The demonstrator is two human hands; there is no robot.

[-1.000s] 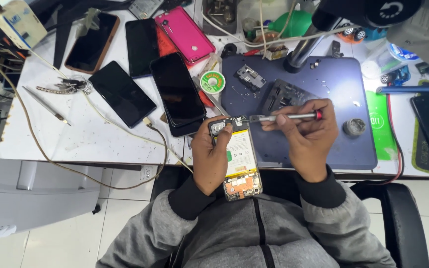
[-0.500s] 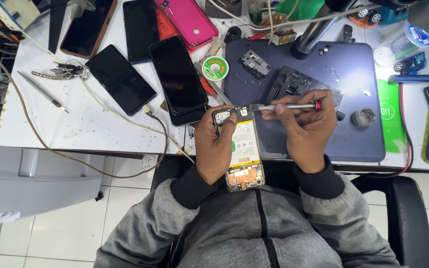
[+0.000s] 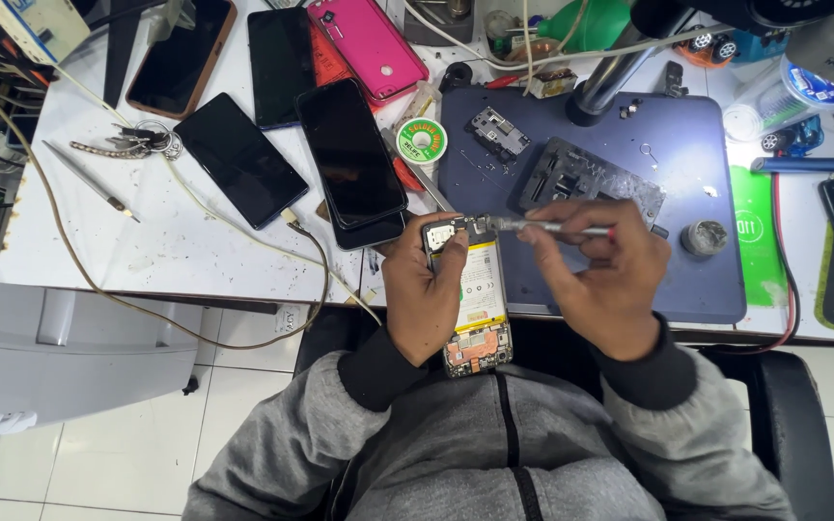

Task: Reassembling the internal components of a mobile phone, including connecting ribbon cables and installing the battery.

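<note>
Both hands busy: left hand (image 3: 424, 294) clamps the opened phone (image 3: 476, 294), right hand (image 3: 598, 275) grips the screwdriver (image 3: 544, 229) at its top corner. Next calls for steady turning pressure.

Upper left of the frame holds four dark phones (image 3: 240, 159) and one pink phone (image 3: 367, 43); centre shows one opened phone (image 3: 480, 289), one screwdriver (image 3: 547, 229) and two hands (image 3: 424, 294).
</note>
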